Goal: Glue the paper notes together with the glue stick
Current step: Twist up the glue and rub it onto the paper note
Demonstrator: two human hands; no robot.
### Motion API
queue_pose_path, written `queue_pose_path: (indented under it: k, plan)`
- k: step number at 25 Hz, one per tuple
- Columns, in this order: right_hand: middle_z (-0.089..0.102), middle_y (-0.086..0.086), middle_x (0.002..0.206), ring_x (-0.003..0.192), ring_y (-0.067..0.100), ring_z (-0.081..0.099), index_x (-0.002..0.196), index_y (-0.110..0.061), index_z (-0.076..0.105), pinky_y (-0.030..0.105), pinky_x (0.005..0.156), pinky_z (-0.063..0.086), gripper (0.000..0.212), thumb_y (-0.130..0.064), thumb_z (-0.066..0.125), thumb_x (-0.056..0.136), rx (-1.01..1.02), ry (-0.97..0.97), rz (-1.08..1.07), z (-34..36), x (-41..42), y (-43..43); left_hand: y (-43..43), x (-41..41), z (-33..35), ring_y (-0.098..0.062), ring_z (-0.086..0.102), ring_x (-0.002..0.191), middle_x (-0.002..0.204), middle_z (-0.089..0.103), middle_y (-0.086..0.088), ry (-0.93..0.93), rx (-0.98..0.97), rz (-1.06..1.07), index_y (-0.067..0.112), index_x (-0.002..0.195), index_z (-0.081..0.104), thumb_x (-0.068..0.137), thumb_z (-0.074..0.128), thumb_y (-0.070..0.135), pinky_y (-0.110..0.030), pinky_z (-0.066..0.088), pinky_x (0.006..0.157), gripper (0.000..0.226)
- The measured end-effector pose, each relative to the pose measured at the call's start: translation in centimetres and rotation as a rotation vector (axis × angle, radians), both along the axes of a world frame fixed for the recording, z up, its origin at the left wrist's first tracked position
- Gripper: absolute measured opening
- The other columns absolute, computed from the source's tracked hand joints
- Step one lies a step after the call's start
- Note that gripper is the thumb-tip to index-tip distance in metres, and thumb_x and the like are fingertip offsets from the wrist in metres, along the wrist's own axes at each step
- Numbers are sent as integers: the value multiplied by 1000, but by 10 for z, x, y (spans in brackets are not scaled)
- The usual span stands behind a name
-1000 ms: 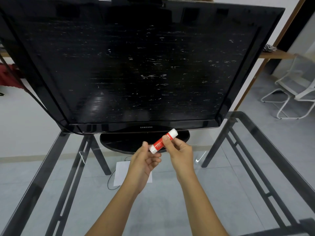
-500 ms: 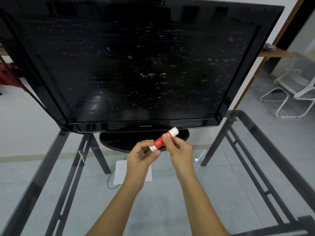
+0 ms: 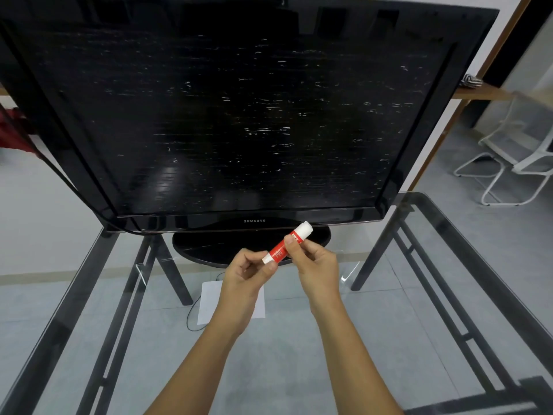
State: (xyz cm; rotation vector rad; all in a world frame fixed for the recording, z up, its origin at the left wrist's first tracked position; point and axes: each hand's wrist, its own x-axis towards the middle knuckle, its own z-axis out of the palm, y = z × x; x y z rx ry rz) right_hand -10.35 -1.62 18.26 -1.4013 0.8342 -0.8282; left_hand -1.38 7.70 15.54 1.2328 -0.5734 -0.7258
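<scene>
Head view, read from left to right. A glass-topped table [image 3: 89,295] on a dark metal frame is filling the lower part of the scene, and the grey floor is showing through the glass. A large black television [image 3: 239,115], its screen dark and marked with pale streaks, is standing on an oval base [image 3: 209,250] at the far side of the table, and a thin dark cable [image 3: 191,316] is curling just left of the paper. A white paper note [image 3: 209,301] is lying flat on the glass just in front of the base, partly hidden by the left wrist; whether it is one sheet or several cannot be told.

The left hand [image 3: 245,274] is hovering above the note with its fingers curled, and its thumb and forefinger are pinching the lower white end of the glue stick [image 3: 284,244]. The glue stick, red in the middle and white at both ends, is slanting upward to the right, held in the air above the table and in front of the television base, well clear of the note. The right hand [image 3: 317,265] is gripping the red barrel, with the thumb lying on top and the fingers wrapping beneath. Whether the cap is on or loosened cannot be told.

At the far right, beyond the table edge, a white wire-frame chair [image 3: 514,172] is standing on the floor beside a wooden shelf [image 3: 478,91].
</scene>
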Motion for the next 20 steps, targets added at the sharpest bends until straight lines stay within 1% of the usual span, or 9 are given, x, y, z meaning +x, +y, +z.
queue_pose_path:
  k: [2, 4, 6, 8, 10, 11, 13, 15, 20]
  plan:
    - [70, -8, 69, 71, 1, 63, 71, -33, 72, 15, 67, 46, 27, -59, 65, 67, 18, -1, -6, -2, 0, 1, -2, -1, -1, -13, 62, 86, 92, 62, -5, -155, -3, 75, 17, 81, 64, 74, 74, 8, -15, 50, 74, 15]
    - [69, -5, 69, 70, 5, 63, 74, -26, 73, 18, 68, 46, 34, -59, 65, 67, 22, 8, -4, -3, 1, 2, -2, -3, -3, -7, 58, 91, 95, 57, 7, -393, 41, 158, 26, 70, 67, 73, 75, 3, -14, 47, 78, 25]
    - [69, -7, 68, 71, 4, 63, 75, -25, 73, 18, 68, 46, 35, -59, 66, 67, 24, 12, -4, -2, 2, 2, 0, -5, -6, -4, 54, 98, 102, 52, 14, -486, 62, 184, 32, 71, 68, 74, 74, 3, -12, 46, 82, 29]
    - [71, -9, 70, 73, 2, 64, 76, -28, 73, 16, 69, 45, 31, -57, 67, 68, 29, 6, -11, -1, 2, 0, 1, -7, -7, -10, 59, 96, 108, 55, 10, -229, -19, 139, 30, 86, 62, 79, 69, 5, -17, 51, 80, 27]
    - [71, -10, 70, 72, 0, 63, 77, -27, 73, 15, 68, 44, 24, -51, 69, 73, 28, 20, -12, 0, 3, -1, -1, -6, -4, -18, 66, 79, 94, 68, 1, 206, -75, 74, 22, 95, 55, 84, 61, 24, -20, 54, 69, 13]
    - [70, -10, 70, 72, 0, 63, 79, -25, 73, 15, 68, 44, 23, -48, 69, 75, 27, 25, -11, -1, 2, 0, -2, -5, -3, -19, 67, 71, 85, 71, -3, 262, -43, 60, 19, 96, 56, 83, 57, 36, -21, 55, 66, 21]
    - [71, -7, 72, 74, 2, 64, 83, -21, 74, 16, 69, 45, 26, -46, 68, 77, 37, 34, -13, -3, 2, 1, -2, -5, -3, -17, 67, 70, 79, 71, -4, 165, 7, 12, 16, 93, 62, 79, 58, 44, -21, 54, 66, 31]
    - [72, -5, 76, 79, 5, 66, 86, -20, 74, 16, 71, 46, 29, -47, 68, 76, 45, 32, -19, -3, 1, 2, 1, -7, -1, -17, 68, 78, 83, 71, 0, 71, -24, 22, 16, 92, 64, 76, 64, 38, -20, 53, 70, 27]
    - [72, 0, 79, 83, 11, 67, 86, -19, 74, 20, 74, 47, 30, -47, 68, 76, 61, 41, -24, -1, 2, 2, 0, -5, -4, -15, 64, 89, 94, 64, -7, -66, -30, 97, 13, 82, 61, 75, 72, 3, -14, 51, 70, 16]
